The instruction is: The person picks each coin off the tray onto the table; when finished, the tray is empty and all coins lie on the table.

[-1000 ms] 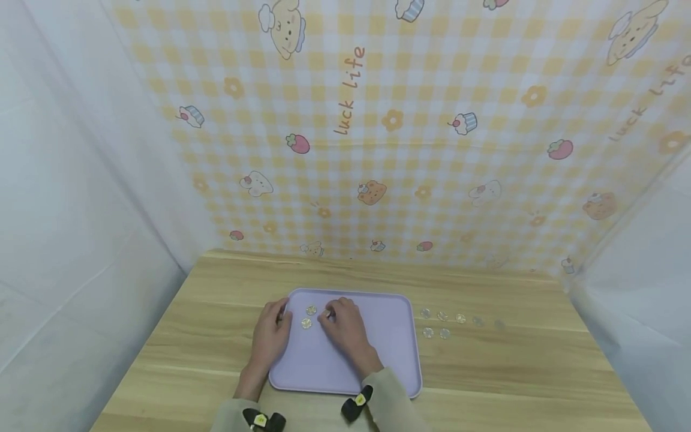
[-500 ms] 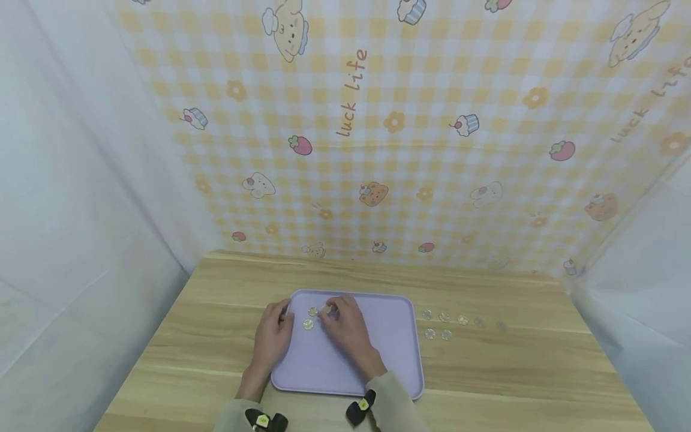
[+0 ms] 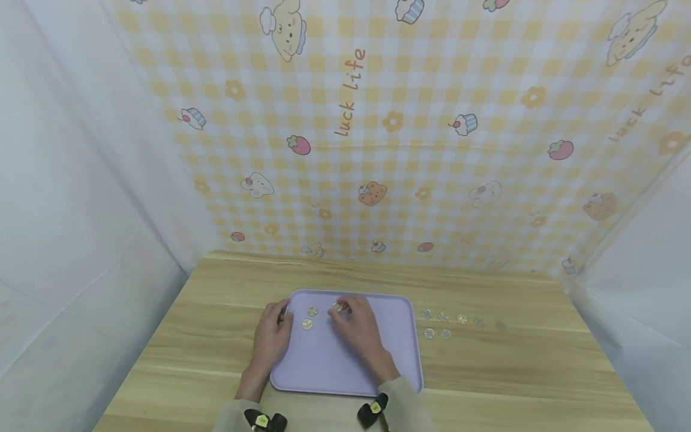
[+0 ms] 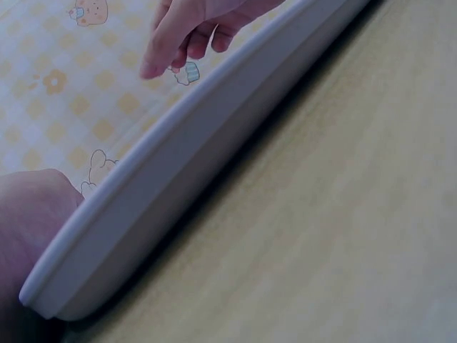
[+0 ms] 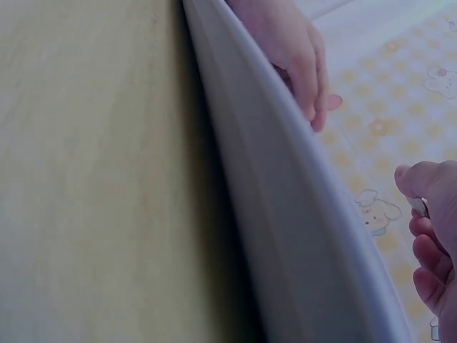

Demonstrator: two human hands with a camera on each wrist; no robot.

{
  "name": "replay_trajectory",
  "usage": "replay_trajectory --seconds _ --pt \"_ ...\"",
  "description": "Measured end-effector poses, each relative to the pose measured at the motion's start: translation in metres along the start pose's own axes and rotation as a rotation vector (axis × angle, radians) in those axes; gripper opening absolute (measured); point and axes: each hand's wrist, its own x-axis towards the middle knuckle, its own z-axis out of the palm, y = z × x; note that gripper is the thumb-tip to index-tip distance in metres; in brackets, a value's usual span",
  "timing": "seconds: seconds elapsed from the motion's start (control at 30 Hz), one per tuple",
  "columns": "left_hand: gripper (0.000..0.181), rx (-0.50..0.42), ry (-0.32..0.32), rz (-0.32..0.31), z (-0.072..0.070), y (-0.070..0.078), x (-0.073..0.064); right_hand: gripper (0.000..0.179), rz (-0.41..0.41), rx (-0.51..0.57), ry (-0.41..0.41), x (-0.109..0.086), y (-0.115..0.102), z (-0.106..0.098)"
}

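A shallow lilac tray [image 3: 315, 369] lies on the wooden table. My left hand [image 3: 272, 331] holds its left edge, thumb over the rim and fingers along the outside. Over the upper middle of the tray, my right hand [image 3: 358, 327] pinches a gold-coloured coin [image 3: 338, 306] between thumb and fingertips. The right wrist view shows that coin [image 5: 420, 207] nearly edge-on. To its left, one gold coin [image 3: 312, 311] and another coin [image 3: 307, 324] lie flat in the tray, one just behind the other. In the left wrist view, the tray's side wall [image 4: 178, 153] hides the coins.
Right of the tray, several coins lie on the table in two rows, among them a back-row coin [image 3: 461, 319] and a front-row coin [image 3: 445, 334]. A yellow checked cloth [image 3: 399, 156] hangs behind the wooden table [image 3: 496, 372], with white sheets at both sides.
My right hand has moved a little to the right with the coin in its fingertips, away from the two coins lying in the tray. The left hand has stayed on the tray's edge.
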Motion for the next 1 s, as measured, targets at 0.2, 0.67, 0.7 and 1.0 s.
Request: replay_trajectory --seconds 0.2,0.67,0.7,1.0 --pt "0.039 -0.006 -0.007 0.001 0.0 0.001 0.0 0.024 0.004 0.016 0.042 -0.002 0.011 -0.017" --pt "0.04 -0.018 -0.025 -0.022 -0.002 0.001 0.0 0.025 -0.006 0.028 0.149 -0.014 0.041 -0.06" --pt "0.04 -0.018 -0.023 -0.016 -0.002 0.001 -0.001 0.025 0.003 0.023 0.153 -0.014 0.043 -0.063" --pt "0.04 -0.02 -0.022 -0.018 -0.002 0.003 -0.002 0.026 0.114 0.008 0.203 -0.027 0.067 -0.097"
